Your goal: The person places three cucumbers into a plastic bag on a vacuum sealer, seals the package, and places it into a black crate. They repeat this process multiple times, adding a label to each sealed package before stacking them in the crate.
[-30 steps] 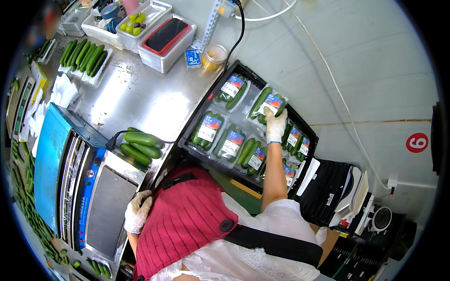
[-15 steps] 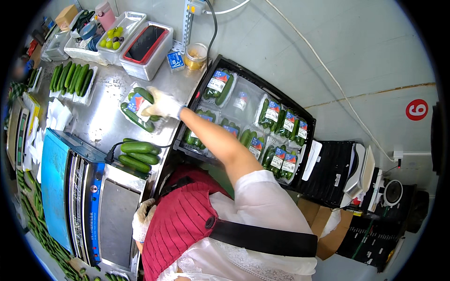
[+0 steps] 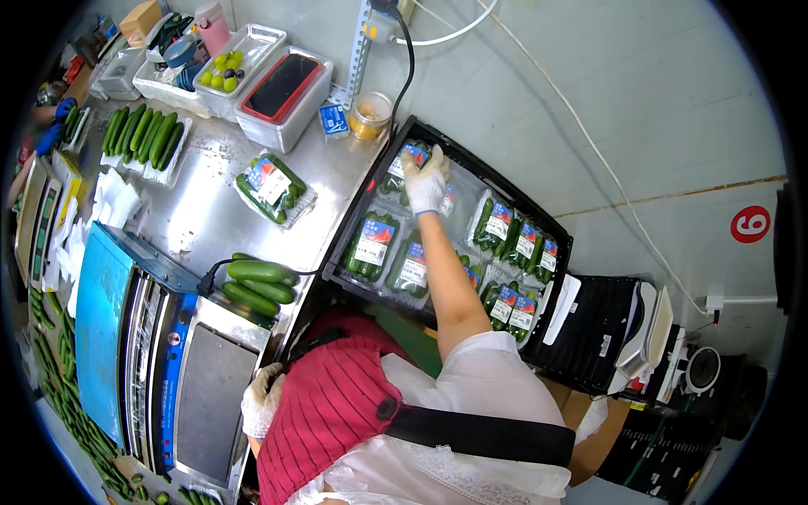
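Note:
In the black crate (image 3: 551, 229), my gloved right hand (image 3: 427, 179) reaches over a clear-wrapped pack of cucumbers (image 3: 406, 160). Its thumb and forefinger are spread apart at the pack's right side, and no firm grip shows. Labelled cucumber packs (image 3: 370, 246) fill much of the crate. One more wrapped pack (image 3: 271, 190) lies by itself on the steel table (image 3: 210, 198). My gloved left hand (image 3: 263, 401) is low, beside the wrapping machine's grey plate (image 3: 215, 402). Its fingers are loosely bent and a little apart, with nothing seen in them.
Loose cucumbers (image 3: 259, 284) lie beside the blue wrapping machine (image 3: 101, 328). An unwrapped tray of cucumbers (image 3: 145, 137) sits farther back. Along the wall stand a phone on a container (image 3: 282, 88), grapes (image 3: 220, 71) and a jar (image 3: 369, 115). Another person's blue-gloved hands (image 3: 57, 126) show far left.
My right hand has let go of the wrapped pack on the table and moved right, into the crate. That pack stays on the table. My left hand keeps its place by the machine.

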Motion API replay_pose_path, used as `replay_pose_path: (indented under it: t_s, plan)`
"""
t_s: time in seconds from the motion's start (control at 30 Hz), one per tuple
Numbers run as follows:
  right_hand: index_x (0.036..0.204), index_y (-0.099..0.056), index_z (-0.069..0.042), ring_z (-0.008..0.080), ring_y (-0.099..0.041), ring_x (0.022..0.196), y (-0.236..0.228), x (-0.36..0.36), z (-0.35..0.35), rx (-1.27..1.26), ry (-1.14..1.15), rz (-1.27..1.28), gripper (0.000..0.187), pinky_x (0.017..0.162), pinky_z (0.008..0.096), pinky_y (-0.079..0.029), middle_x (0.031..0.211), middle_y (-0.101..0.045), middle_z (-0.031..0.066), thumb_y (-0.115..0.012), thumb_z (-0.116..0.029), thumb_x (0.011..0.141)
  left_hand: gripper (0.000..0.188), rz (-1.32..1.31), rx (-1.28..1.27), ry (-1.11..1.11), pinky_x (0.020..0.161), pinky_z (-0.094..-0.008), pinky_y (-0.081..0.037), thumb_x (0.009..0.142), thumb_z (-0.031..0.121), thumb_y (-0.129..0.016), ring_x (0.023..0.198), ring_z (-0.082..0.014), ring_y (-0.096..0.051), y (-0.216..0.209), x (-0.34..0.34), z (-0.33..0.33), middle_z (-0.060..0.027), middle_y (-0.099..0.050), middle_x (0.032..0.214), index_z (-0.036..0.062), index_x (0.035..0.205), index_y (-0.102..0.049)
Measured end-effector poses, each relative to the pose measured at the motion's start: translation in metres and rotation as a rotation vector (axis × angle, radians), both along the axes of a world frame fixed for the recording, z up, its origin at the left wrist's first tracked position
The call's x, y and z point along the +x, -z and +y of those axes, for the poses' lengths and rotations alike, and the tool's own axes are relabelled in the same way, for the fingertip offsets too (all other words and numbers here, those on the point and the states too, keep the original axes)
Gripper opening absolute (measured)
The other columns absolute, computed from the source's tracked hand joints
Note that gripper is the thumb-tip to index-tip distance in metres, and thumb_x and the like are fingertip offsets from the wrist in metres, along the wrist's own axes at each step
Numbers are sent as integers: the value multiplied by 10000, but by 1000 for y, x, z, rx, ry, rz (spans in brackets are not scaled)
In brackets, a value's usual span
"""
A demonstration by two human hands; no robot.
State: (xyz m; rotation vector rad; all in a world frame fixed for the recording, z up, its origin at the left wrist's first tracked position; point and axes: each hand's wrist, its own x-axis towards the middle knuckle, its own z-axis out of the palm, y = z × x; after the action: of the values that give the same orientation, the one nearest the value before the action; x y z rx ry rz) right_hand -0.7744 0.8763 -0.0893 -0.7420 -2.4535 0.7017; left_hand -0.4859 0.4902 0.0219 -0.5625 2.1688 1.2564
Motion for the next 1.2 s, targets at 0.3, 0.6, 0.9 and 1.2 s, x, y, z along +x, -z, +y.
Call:
replay_pose_path:
  t_s: [0.3,0.6,0.9,1.2]
  plan:
    - [1439,-373,-35,372,-493,1267,34,-3,15,-420,90,54,867,1068,404,-392,1378,-489,246,-783,-402,769,353,-3,-30,101,879,-333,-501,896,233,-620,998,-266,-679,2,-11,3,-176,-695,1079,18,1175,-651]
    - [1493,-277,41,262,-468,1294,44,2,40,-955,-36,274,891,1083,330,-358,1460,-431,208,-763,-231,797,345,-30,-7,20,899,-333,-494,897,233,-604,1010,-270,-673,1,-14,8,-171,-697,1074,27,1169,-660]
    - [1460,-312,45,407,-432,1326,64,-9,36,-505,-8,103,832,1101,393,-348,1434,-423,304,-664,-431,875,353,-59,-70,77,900,-342,-492,898,245,-607,1015,-272,-670,-3,-29,22,-172,-694,1082,28,1171,-658]
    - [1434,-345,27,469,-478,1229,52,-5,31,-312,12,43,810,1043,475,-389,1302,-508,336,-616,-499,881,365,-73,-61,120,935,-348,-478,900,226,-611,1061,-288,-648,2,-33,26,-185,-674,1134,15,1197,-645]
